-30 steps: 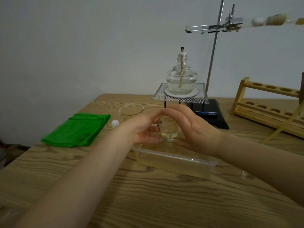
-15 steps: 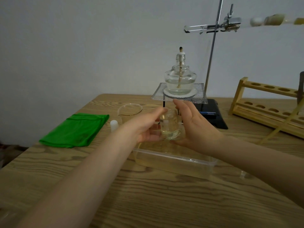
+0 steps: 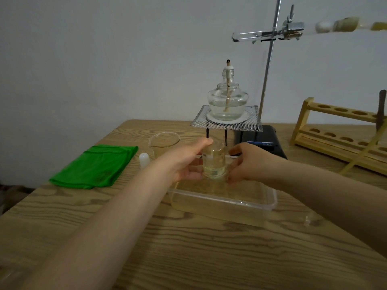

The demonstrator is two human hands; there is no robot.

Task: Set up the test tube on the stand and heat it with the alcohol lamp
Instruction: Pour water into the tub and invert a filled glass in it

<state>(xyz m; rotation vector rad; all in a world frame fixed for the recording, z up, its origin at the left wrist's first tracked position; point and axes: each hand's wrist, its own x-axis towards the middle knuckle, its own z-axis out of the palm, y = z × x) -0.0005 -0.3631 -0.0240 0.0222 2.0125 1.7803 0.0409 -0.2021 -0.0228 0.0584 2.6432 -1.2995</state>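
Both hands cupped a small glass bottle (image 3: 214,162), inverted it seemed, over the far end of a clear plastic tray (image 3: 270,203): the left hand (image 3: 188,164) curled round its near-left side, the right hand (image 3: 246,164) round its right. The test tube (image 3: 249,36) sat clamped on the stand (image 3: 270,65), high beyond the right hand, with the unlit alcohol lamp (image 3: 227,101) just beyond both. Best kept upright and lowered evenly, so the liquid stayed in

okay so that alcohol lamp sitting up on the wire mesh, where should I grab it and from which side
Grip the alcohol lamp round its wide glass belly, coming from the front, level with the mesh. The neck is narrow and the wick sticks out uncapped on top, so keep fingers off there; the stand rod probably blocks the right.
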